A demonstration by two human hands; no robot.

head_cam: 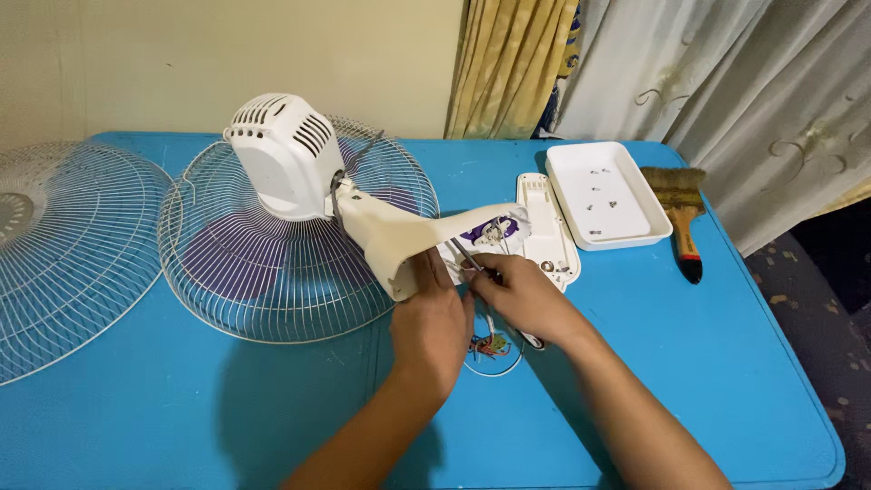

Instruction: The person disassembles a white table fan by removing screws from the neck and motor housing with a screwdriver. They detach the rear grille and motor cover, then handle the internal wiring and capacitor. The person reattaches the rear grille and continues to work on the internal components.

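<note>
Nearest to us, low in the frame, our two forearms run up onto the blue desk [708, 363]. Just past them a coil of white cord with coloured wire ends [492, 346] lies on the desk under our wrists. Our left hand [434, 319] is clenched around the lower end of the cream fan neck [399, 234], seemingly to keep it propped and steady. Our right hand [522, 292] pinches a thin metal tool [468, 256], likely a screwdriver, its tip aimed into the open switch housing [494, 229] where purple parts show; the grasp is tight and close to the tip, which suits fine work.

Right of the housing, the removed white cover [547, 227] lies flat. Beyond it, right of centre, a white tray [606, 195] holds small screws, kept together so they do not roll off. A brush [682, 210] with a red-tipped handle lies beside the tray.

Left of centre, the white motor [283, 154] rests on the rear guard [272, 272], purple blades inside, so the fan lies face down. At the far left lies the loose front guard [63, 254]. Curtains hang behind.
</note>
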